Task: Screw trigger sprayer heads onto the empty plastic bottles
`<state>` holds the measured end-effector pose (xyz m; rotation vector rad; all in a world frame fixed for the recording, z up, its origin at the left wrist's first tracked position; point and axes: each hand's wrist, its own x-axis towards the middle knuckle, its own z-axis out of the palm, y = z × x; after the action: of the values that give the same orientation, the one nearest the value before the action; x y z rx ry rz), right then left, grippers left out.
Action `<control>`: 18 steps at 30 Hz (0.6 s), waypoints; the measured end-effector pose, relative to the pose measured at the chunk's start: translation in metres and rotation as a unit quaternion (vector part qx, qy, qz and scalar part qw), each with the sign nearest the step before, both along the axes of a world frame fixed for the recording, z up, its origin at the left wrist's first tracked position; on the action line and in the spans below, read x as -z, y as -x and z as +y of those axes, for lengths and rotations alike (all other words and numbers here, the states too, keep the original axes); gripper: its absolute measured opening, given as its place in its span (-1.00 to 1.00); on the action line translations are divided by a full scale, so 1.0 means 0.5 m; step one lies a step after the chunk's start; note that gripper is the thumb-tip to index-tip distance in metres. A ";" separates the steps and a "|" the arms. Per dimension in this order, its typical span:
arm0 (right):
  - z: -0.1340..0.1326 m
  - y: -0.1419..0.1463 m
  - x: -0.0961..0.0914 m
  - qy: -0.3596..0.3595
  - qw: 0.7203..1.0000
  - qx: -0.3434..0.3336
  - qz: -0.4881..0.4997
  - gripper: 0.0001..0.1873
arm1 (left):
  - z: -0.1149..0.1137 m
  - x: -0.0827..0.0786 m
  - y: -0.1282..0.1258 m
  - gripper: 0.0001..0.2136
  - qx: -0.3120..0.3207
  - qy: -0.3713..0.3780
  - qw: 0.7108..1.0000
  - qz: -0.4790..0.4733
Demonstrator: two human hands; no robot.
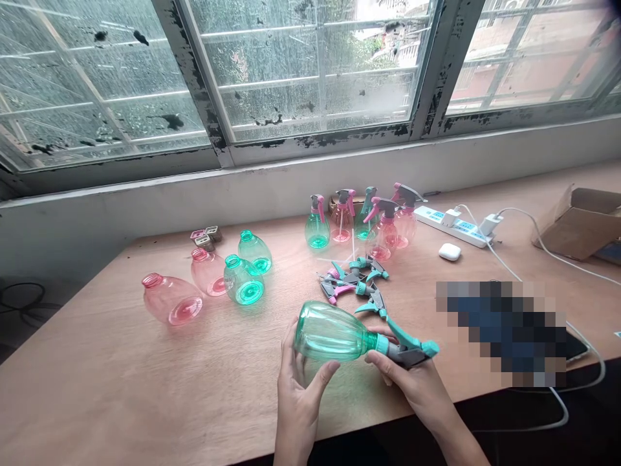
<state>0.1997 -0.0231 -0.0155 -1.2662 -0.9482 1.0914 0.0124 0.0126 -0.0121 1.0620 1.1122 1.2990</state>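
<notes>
A green spray bottle lies sideways in the air above the near table edge, its teal and grey trigger head pointing right. My left hand cups the bottle's base end, thumb along its lower side. Around the neck and collar, my right hand has its thumb and fingers closed. Just beyond lie several loose trigger heads in teal, pink and grey. To the left, two pink bottles and two green bottles without heads lie on their sides.
Several spray bottles with heads stand by the wall under the window. A power strip with chargers, a white earbud case and a cardboard box are on the right. A blurred dark object and white cables lie nearer.
</notes>
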 end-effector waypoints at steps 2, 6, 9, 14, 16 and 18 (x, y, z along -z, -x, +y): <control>0.000 0.002 0.008 -0.003 1.000 0.009 0.025 -0.59 | 0.002 0.009 0.003 -0.26 0.015 -0.006 1.000 0.003; -0.001 0.003 0.004 0.003 1.000 0.009 0.012 -0.60 | -0.003 -0.003 -0.003 -0.21 0.008 -0.012 1.000 0.024; -0.001 0.000 -0.008 -0.015 0.999 -0.010 -0.031 -0.67 | -0.010 -0.023 -0.011 -0.23 -0.011 -0.007 1.000 0.014; -0.001 0.000 -0.009 -0.018 0.999 -0.024 -0.033 -0.67 | -0.007 -0.022 -0.009 -0.29 -0.026 0.006 1.000 0.001; -0.001 0.002 -0.004 -0.001 1.000 -0.013 -0.012 -0.63 | -0.001 -0.008 -0.003 -0.26 -0.009 0.005 1.000 0.001; -0.001 0.003 0.002 0.007 1.000 -0.003 0.004 -0.58 | 0.004 0.005 0.001 -0.22 0.011 -0.002 1.000 0.001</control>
<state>0.1980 -0.0237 -0.0163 -1.2708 -0.9399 1.1091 0.0118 0.0148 -0.0148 1.0747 1.0979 1.2837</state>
